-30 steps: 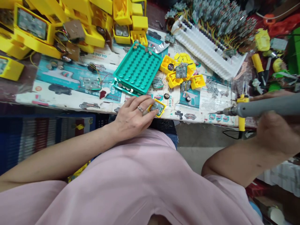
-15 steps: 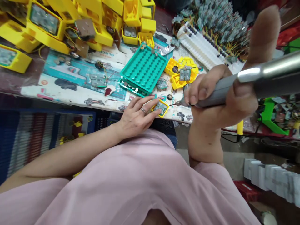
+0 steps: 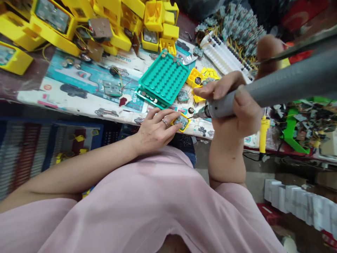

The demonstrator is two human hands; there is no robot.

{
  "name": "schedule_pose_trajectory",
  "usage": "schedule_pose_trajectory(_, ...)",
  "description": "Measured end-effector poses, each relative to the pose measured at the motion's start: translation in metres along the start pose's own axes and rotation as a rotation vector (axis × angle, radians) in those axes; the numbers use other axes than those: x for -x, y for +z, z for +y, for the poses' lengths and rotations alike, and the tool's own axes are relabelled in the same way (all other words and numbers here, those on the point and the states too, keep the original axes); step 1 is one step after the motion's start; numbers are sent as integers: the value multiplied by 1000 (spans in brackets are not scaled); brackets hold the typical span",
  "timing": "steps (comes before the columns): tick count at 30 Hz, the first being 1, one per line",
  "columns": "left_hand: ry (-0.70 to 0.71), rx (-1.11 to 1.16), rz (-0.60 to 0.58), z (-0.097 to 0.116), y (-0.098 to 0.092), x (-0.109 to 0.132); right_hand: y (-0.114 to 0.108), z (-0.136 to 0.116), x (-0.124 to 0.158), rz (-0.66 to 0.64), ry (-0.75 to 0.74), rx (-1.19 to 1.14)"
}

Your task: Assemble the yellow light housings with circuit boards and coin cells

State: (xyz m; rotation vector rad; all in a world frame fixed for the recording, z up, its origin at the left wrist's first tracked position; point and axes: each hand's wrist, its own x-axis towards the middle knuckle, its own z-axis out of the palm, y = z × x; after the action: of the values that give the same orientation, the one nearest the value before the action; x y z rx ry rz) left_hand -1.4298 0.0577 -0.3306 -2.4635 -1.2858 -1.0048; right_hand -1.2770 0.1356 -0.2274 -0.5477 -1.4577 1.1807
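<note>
Two bare hands are seen at the near edge of a cluttered worktable point(image 3: 79, 102) that is covered with printed paper. The left hand point(image 3: 154, 131) is laid palm-down with its fingers stretched out and only slightly spread. It is not closed round anything. Its fingertips are pressed on the near side of a small yellow casing point(image 3: 180, 123), in which a grey-green circuit board point(image 3: 182, 120) is seated. The casing is placed at the very front edge of the table, just in front of a green studded tray point(image 3: 164, 79). A ring point(image 3: 165, 122) is worn on one finger of that hand.

The right hand point(image 3: 234, 105) is wrapped tightly round a grey electric screwdriver point(image 3: 276, 84), which is gripped near its front end with the thumb raised behind. The tool is held slanting down to the left, and its thin bit point(image 3: 198, 114) is brought just beside the far right corner of the casing — whether it touches cannot be told.

A small round disc point(image 3: 191, 110) is seen between the bit and the tray. Loose yellow shells point(image 3: 207, 73) are scattered to the right of the tray — partly hidden by the right hand. Larger yellow housings point(image 3: 113, 24) are heaped at the back left, and white ribbed racks point(image 3: 223, 56) are set at the back right. A yellow-handled tool point(image 3: 263, 133) is seen at the table edge, right of the wrist.
</note>
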Motion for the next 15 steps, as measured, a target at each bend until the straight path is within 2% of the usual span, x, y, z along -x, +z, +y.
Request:
schedule_pose_trajectory(2, -25, 34, 4, 0, 3, 3, 8, 8, 0, 77, -37, 4)
schedule_pose_trajectory(5, -49, 92, 3, 0, 6, 6, 15, 15, 5, 152, 0, 168)
schedule_pose_trajectory(9, -35, 38, -38, -1, 6, 6, 13, 17, 11, -3, 132, 240)
schedule_pose_trajectory(15, -19, -1, -18, -1, 7, 4, 9, 21, 16, -1, 212, 208)
